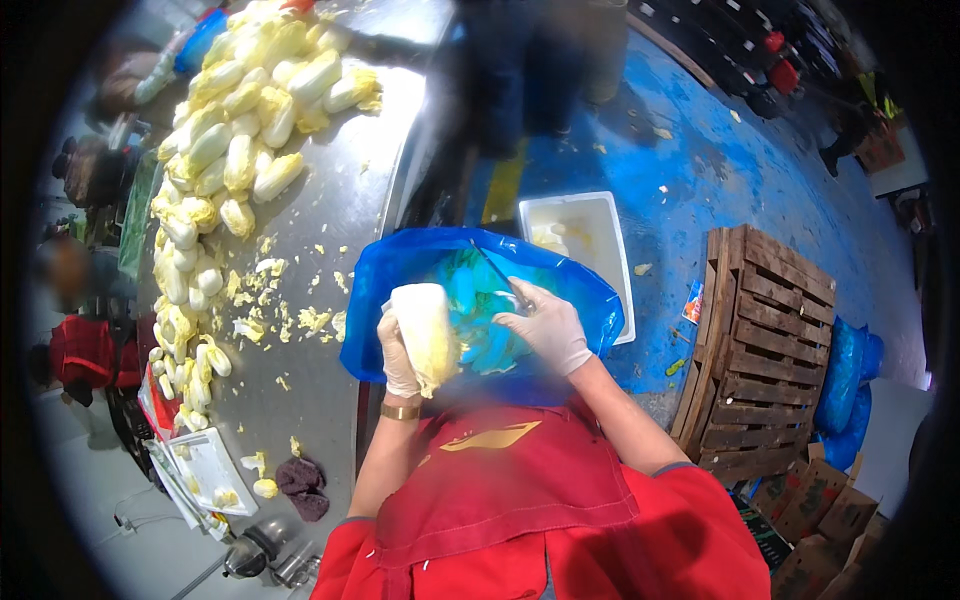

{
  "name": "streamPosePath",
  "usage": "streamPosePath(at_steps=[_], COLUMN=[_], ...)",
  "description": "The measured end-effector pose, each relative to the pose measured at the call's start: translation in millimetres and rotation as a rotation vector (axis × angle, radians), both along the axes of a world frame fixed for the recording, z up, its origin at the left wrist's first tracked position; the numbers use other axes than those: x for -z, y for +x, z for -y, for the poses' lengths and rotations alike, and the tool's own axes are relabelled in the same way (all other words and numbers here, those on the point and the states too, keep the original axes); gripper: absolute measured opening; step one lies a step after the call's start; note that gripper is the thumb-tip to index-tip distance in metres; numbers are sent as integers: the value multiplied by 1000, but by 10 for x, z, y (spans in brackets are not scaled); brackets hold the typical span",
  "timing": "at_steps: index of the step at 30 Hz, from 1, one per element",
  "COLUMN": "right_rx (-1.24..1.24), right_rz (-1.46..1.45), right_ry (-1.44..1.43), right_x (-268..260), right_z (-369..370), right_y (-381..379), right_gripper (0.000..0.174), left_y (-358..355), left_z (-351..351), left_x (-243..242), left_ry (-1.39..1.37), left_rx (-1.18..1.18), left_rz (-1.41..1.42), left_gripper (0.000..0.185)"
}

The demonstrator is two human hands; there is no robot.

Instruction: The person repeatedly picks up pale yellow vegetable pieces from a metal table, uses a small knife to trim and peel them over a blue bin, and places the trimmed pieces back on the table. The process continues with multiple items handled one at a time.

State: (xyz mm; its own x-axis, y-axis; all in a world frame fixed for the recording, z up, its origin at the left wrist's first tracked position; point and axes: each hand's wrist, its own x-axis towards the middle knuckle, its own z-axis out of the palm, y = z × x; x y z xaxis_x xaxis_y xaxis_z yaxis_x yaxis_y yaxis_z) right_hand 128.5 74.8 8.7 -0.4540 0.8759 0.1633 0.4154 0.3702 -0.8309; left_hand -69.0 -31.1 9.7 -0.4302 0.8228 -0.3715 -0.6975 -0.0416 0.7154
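A pale napa cabbage is held in my left hand, which is gloved, over the near left part of a container lined with a blue plastic bag. My right hand, also gloved, grips a knife by its handle, its blade pointing up and left over the bag. Loose cabbage leaves lie inside the bag, tinted by its blue. To the left, a large heap of napa cabbages covers the far side of the steel table, with leaf scraps scattered nearer me.
A white foam box stands on the blue floor behind the bag. Wooden pallets lean at the right, near cardboard boxes. A dark cloth and a white tray lie on the table. Other people are across the table and beyond.
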Motion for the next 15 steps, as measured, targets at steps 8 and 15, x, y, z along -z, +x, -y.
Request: streamPosePath(at_steps=[8,15], right_rx=[-61,2], right_rz=[-413,-545], right_ry=[-1151,-941], right_x=[-314,-158], right_z=[163,314], right_y=[-212,-237], right_gripper=[41,48], left_y=[454,355], left_z=[-130,-167], left_x=[65,28], left_ry=[55,-88], left_rx=[30,16], left_rz=[-396,-519], left_gripper=[42,29])
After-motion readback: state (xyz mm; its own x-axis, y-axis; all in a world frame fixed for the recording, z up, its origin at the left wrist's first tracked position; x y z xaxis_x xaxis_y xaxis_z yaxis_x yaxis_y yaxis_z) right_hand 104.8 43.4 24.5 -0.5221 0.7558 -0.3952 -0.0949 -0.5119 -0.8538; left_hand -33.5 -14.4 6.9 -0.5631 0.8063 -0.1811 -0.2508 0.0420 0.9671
